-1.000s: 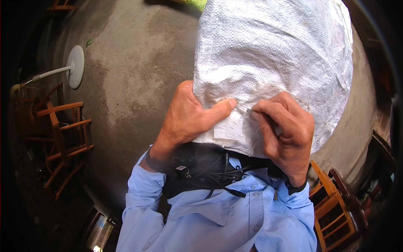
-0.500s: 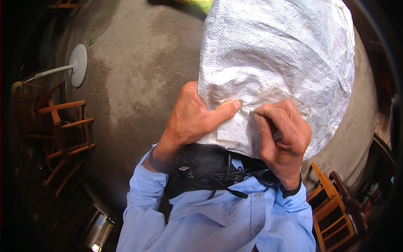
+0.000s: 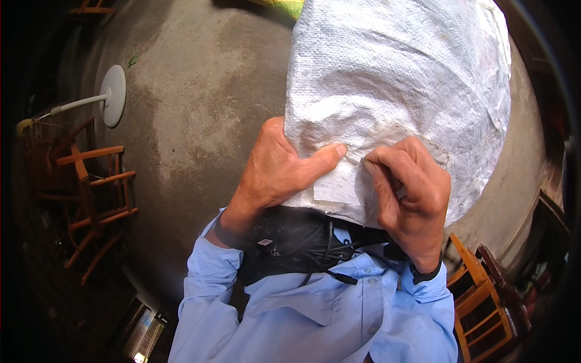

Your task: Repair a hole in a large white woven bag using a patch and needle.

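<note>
A large silvery-white woven sack (image 3: 387, 60) spreads out in front of me. My left hand (image 3: 272, 166) grips its left edge, thumb pressed on top and the other fingers hidden underneath. A pale patch (image 3: 339, 186) lies on the near part of the sack, below my left thumb. Close to that thumb, my right hand (image 3: 414, 187) is closed in a pinch. A thin needle (image 3: 358, 157) shows faintly between its fingertips and the left thumb; most of it is hidden. Greyer cloth (image 3: 396, 134) lies just beyond the right knuckles.
Wooden chairs stand at the left (image 3: 100, 199) and lower right (image 3: 478, 296). A white round stand base with a pole (image 3: 113, 95) is at the far left. Concrete floor (image 3: 200, 91) surrounds the sack. Something yellow-green (image 3: 284, 6) lies at the top. Black cables (image 3: 321, 245) hang at my chest.
My right hand has shifted slightly to the right, its fingertips still pinched near the left thumb. The left hand keeps its place on the sack.
</note>
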A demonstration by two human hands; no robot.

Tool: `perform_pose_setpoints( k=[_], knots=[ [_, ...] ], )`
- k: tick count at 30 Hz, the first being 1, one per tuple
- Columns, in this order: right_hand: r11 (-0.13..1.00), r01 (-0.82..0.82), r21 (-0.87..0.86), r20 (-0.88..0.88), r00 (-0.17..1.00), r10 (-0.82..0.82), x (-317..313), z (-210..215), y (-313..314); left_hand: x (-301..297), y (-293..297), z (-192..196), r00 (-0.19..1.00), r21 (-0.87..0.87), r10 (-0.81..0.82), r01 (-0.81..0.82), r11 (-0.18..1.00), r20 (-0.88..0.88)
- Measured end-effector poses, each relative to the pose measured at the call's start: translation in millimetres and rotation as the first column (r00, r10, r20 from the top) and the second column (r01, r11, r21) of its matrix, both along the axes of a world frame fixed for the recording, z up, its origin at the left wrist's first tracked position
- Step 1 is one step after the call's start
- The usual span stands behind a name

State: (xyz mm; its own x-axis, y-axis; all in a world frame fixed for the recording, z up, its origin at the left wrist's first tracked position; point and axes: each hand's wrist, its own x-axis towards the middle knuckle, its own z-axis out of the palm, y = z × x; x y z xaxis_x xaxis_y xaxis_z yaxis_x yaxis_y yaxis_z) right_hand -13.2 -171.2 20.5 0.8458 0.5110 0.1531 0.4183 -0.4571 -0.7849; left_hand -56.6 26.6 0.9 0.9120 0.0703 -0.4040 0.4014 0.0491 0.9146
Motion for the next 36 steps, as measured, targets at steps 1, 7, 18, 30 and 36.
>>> perform_pose_setpoints(
  k=[1, 7, 18, 30, 36],
  knots=[
    [1.000, -0.005, -0.013, -0.005, 1.000, 0.005, 1, 1, 0, 0, -1, -1, 1.000, -0.006, 0.017, -0.017, 1.000, 0.005],
    [0.998, -0.029, -0.052, 0.013, 0.999, 0.030, 5, 4, -1, 0, 0, -2, 1.000, 0.000, 0.013, -0.013, 1.000, 0.003],
    [0.980, -0.095, -0.175, 0.136, 0.984, 0.119, 6, 12, 4, -1, 2, -2, 0.999, 0.003, 0.021, -0.021, 1.000, -0.035],
    [0.993, -0.063, -0.102, 0.110, 0.991, 0.074, 4, 1, 5, -1, 1, 1, 0.999, -0.025, 0.002, -0.004, 1.000, -0.050],
    [0.995, -0.065, -0.082, 0.097, 0.993, 0.073, 6, -8, 9, -5, 12, -9, 0.998, -0.090, 0.024, -0.029, 0.995, -0.060]
  ],
)
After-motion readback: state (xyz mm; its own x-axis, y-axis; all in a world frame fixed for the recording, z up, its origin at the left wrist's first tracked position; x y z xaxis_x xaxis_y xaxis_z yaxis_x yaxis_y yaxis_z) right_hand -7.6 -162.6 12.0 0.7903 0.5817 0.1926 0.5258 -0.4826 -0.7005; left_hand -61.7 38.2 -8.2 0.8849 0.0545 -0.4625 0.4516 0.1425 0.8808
